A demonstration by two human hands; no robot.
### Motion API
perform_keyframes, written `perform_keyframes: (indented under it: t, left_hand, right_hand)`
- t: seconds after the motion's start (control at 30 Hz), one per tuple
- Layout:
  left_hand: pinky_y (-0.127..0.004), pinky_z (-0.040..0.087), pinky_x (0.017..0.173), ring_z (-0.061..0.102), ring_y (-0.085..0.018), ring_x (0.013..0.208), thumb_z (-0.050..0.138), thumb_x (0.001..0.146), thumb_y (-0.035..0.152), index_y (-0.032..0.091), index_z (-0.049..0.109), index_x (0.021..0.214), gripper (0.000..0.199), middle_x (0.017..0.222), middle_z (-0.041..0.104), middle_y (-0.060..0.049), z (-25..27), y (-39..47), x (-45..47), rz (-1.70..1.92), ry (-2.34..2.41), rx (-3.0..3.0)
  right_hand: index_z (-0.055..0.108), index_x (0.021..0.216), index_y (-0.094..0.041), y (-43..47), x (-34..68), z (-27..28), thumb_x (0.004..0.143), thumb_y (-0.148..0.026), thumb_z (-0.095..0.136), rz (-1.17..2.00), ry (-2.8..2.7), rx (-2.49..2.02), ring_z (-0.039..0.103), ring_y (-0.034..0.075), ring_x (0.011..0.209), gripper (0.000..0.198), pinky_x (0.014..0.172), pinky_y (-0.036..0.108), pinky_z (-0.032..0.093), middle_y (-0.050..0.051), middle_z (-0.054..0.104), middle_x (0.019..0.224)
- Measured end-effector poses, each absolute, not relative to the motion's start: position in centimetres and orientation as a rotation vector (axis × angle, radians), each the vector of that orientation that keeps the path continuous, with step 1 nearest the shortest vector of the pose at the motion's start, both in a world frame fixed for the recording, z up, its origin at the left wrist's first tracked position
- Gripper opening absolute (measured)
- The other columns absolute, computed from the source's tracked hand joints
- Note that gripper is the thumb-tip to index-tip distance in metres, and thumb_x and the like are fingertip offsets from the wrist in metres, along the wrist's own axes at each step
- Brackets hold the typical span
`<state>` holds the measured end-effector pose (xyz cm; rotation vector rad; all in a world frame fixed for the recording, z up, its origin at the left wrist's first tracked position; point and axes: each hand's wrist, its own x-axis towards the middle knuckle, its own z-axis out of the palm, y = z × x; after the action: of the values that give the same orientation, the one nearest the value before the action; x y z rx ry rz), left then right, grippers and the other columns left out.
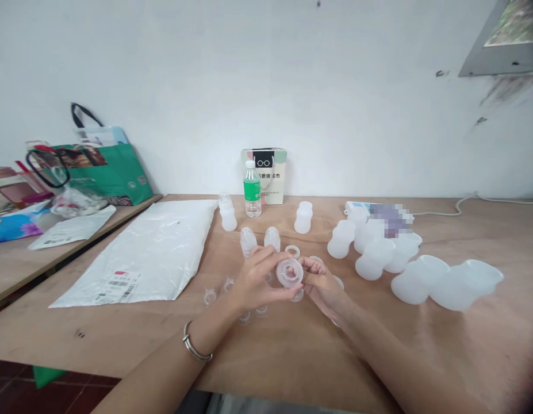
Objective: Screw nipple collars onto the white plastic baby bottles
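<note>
A translucent round collar ring (284,280) is held up above the table between both hands. My left hand (258,277) grips its left side, thumb below and fingers above. At its right edge, the fingers of my right hand (324,286) are closed on it; a fingertip shows through the middle. Beyond my left hand stand two clear domed caps (248,240). Behind the held ring lies another white ring (292,251), with more rings partly hidden by my right hand. Several small clear silicone pieces (210,296) lie left of and beneath my left hand.
Frosted, waisted bottles (447,283) stand or lie at the right, with one bottle (303,217) farther back. A water bottle (252,192) and a paper bag (275,178) stand by the wall. A white mailer (149,247) covers the left side, near a green bag (106,172).
</note>
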<state>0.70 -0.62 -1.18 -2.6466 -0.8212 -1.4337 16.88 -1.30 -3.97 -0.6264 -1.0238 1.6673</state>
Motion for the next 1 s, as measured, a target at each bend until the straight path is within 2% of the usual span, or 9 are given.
perform_keyframes:
  t: [0.23,0.53,0.67,0.87,0.93,1.0]
  left_hand:
    - [-0.03,0.039,0.069,0.055,-0.016,0.073,0.069,0.071,0.03,0.017,0.055,0.099,0.034,0.08,0.063,-0.003,-0.7,-1.0,0.8,-1.462,-0.92,-2.541]
    - [-0.03,0.037,0.066,0.052,-0.014,0.065,0.069,0.07,0.035,0.018,0.056,0.097,0.035,0.077,0.062,-0.001,-0.4,-1.2,0.8,-1.462,-0.85,-2.632]
    - [-0.032,0.037,0.07,0.054,-0.015,0.069,0.069,0.07,0.034,0.018,0.055,0.1,0.037,0.082,0.063,-0.002,-0.4,-1.1,0.6,-1.441,-0.868,-2.628]
    - [-0.03,0.041,0.071,0.054,-0.017,0.076,0.07,0.069,0.025,0.019,0.055,0.099,0.033,0.083,0.06,-0.002,-0.2,-1.3,0.8,-1.592,-1.049,-2.673]
    - [-0.03,0.042,0.071,0.054,-0.017,0.079,0.069,0.07,0.025,0.019,0.054,0.101,0.034,0.086,0.06,-0.003,-0.2,-1.2,0.7,-1.614,-1.022,-2.726]
    - [-0.03,0.043,0.073,0.054,-0.018,0.081,0.067,0.071,0.025,0.019,0.053,0.102,0.035,0.088,0.059,-0.004,0.0,-1.2,0.4,-1.645,-1.021,-2.713]
  right_hand:
    - [0.061,0.065,-0.018,-1.6,16.7,-4.4,0.065,-0.036,0.075,1.63,-1.016,-0.627,0.047,0.009,0.057,0.023,0.058,0.022,0.039,-0.003,0.055,0.062]
    - [0.059,0.06,-0.018,-1.4,17.0,-4.0,0.057,-0.042,0.079,1.6,-1.043,-0.662,0.046,0.009,0.054,0.032,0.052,0.022,0.037,-0.002,0.054,0.057]
    - [0.06,0.062,-0.017,-1.4,17.0,-4.0,0.061,-0.042,0.076,1.581,-1.07,-0.669,0.046,0.009,0.054,0.029,0.053,0.022,0.037,-0.002,0.056,0.059]
    - [0.06,0.063,-0.017,-1.8,16.8,-3.5,0.069,-0.04,0.071,1.494,-1.139,-0.7,0.046,0.009,0.056,0.026,0.056,0.022,0.037,-0.002,0.055,0.06]
    - [0.061,0.071,-0.018,-1.9,17.4,-2.9,0.073,-0.041,0.066,1.377,-1.263,-0.791,0.048,0.011,0.059,0.024,0.058,0.024,0.039,-0.002,0.056,0.062]
    - [0.061,0.088,-0.02,-1.8,18.8,-2.2,0.078,-0.044,0.06,1.151,-1.413,-0.973,0.052,0.014,0.065,0.025,0.061,0.028,0.041,0.001,0.058,0.068]
